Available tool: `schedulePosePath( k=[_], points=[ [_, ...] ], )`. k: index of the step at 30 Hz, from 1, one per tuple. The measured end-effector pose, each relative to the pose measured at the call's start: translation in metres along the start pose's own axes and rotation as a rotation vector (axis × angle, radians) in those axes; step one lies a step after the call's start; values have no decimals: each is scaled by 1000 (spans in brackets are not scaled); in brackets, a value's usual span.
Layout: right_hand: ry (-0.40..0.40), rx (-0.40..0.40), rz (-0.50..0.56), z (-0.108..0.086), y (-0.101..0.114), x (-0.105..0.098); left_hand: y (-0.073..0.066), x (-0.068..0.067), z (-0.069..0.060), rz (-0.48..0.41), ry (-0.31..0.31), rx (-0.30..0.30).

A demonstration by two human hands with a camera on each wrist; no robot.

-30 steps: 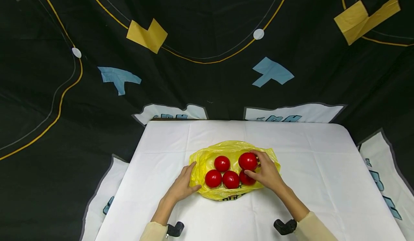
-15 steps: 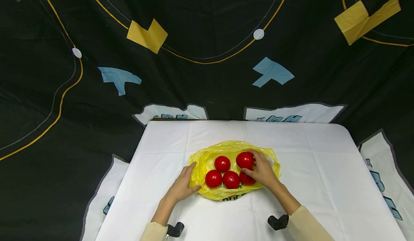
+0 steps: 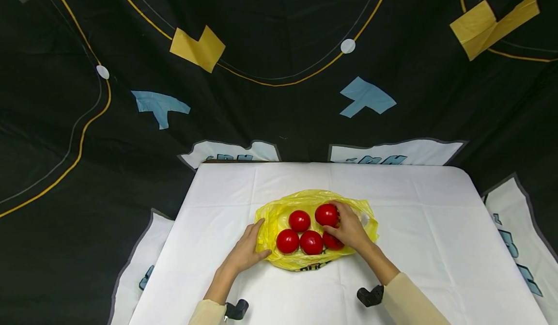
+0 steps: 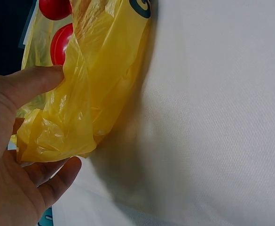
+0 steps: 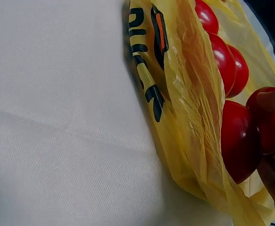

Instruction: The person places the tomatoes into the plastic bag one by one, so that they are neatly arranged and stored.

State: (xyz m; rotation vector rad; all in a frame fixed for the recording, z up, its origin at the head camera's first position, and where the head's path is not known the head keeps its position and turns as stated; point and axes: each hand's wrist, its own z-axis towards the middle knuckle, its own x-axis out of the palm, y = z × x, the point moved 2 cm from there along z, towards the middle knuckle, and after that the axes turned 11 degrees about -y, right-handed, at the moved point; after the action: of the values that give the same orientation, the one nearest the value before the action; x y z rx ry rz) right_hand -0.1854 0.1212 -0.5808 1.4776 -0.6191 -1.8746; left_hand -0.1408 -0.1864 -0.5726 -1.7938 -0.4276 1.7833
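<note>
A yellow plastic bag (image 3: 314,197) lies spread with its mouth upward on the white table, holding several shiny red balls (image 3: 287,241). My left hand (image 3: 244,251) grips the bag's left end, thumb at the rim and fingers on the outer side, as the left wrist view shows. Over the bag's right half, my right hand (image 3: 350,228) holds one red ball (image 3: 326,215) between thumb and fingers. Just below it sits another red ball (image 5: 240,141), partly covered by the thumb in the head view. Something gold-coloured shows beside the held ball; its kind is unclear.
White cloth covers the table (image 3: 418,228). A black printed curtain (image 3: 279,121) hangs behind it. Black wrist mounts (image 3: 237,309) are worn near both cuffs. The bag's near side (image 4: 113,75) stands up as a loose, crumpled wall.
My right hand has shifted slightly left with the red ball, toward the bag's middle. The left hand, the bag and the other balls have stayed in place.
</note>
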Motion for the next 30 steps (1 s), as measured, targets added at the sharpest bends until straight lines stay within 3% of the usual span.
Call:
schedulePosePath(
  k=[9,18,30],
  points=[
    [15,-23,-18,4,-3,11,1,2,0,17,-2,-11],
    [62,26,-37,7,0,21,1,1,0,10,-2,-18],
    [60,50,-65,9,3,25,2,1,1,8,2,-13]
  ],
)
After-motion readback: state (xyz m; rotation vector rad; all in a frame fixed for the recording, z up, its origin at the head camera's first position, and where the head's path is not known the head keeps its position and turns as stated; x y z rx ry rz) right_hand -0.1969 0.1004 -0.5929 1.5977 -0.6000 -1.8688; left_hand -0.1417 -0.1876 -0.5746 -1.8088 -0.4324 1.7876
